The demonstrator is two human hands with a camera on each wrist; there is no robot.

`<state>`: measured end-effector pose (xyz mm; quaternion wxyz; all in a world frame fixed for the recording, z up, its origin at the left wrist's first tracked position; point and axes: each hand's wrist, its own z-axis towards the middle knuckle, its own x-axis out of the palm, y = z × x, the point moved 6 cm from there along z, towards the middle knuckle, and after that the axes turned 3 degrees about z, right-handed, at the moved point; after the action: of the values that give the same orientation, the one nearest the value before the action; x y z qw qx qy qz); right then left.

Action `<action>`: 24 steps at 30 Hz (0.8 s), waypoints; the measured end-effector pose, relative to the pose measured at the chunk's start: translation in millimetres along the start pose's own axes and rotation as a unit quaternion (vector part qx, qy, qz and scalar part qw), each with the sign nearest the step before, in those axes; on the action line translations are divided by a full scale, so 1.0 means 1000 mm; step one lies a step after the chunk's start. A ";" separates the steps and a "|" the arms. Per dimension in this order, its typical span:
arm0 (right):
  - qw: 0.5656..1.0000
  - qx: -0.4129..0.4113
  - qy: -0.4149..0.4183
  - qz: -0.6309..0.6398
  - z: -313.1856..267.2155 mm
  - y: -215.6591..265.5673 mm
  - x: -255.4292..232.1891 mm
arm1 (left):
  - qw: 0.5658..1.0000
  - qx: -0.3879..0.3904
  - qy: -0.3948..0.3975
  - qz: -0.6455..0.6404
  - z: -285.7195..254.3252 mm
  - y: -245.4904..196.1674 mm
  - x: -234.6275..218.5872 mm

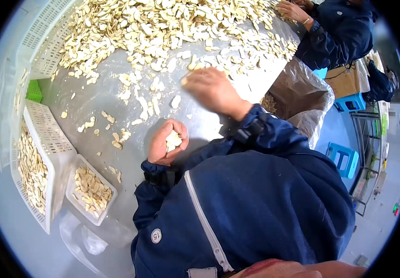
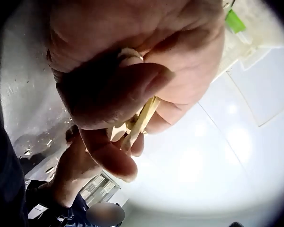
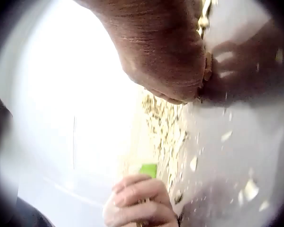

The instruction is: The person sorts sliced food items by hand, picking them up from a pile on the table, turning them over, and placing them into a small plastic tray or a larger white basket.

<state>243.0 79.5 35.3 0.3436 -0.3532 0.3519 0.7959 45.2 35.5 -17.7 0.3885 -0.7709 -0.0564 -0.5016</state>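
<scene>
Several pale dried slices (image 1: pixel 173 140) lie in the cupped left hand (image 1: pixel 165 141); its fingers and thumb curl round them in the head view. Seen close up from the left wrist, the slices (image 2: pixel 144 118) poke out between the thumb and the curled fingers. Further right, the right hand (image 1: pixel 214 90) reaches low over the metal table, back upward, beside loose slices (image 1: pixel 150 106). Seen from the right wrist, the back of this hand (image 3: pixel 161 52) hides most of its fingers, and I cannot tell whether they pinch a slice.
A large heap of slices (image 1: pixel 153 23) covers the far side of the metal table (image 1: pixel 84 99). On the left stand a white perforated basket (image 1: pixel 52 127) and a small white tray (image 1: pixel 110 204), both holding slices. A plastic-lined bin (image 1: pixel 302 85) stands right; another person's hand (image 1: pixel 292 10) works at the far right.
</scene>
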 end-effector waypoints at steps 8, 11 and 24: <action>0.990 0.058 0.098 -0.081 -0.078 -0.011 -0.075 | 1.000 -0.016 -0.002 -0.008 0.002 -0.001 0.003; 0.980 0.132 0.061 -0.135 -0.104 -0.047 -0.086 | 1.000 -0.014 -0.018 -0.002 0.001 -0.001 0.003; 0.974 0.225 0.011 -0.033 -0.047 -0.075 -0.056 | 1.000 -0.013 -0.024 0.001 -0.002 -0.002 0.001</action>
<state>346.3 64.3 32.7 0.4361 -0.2874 0.5137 0.6807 43.3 35.7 -15.7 0.3771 -0.7877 -0.0584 -0.4836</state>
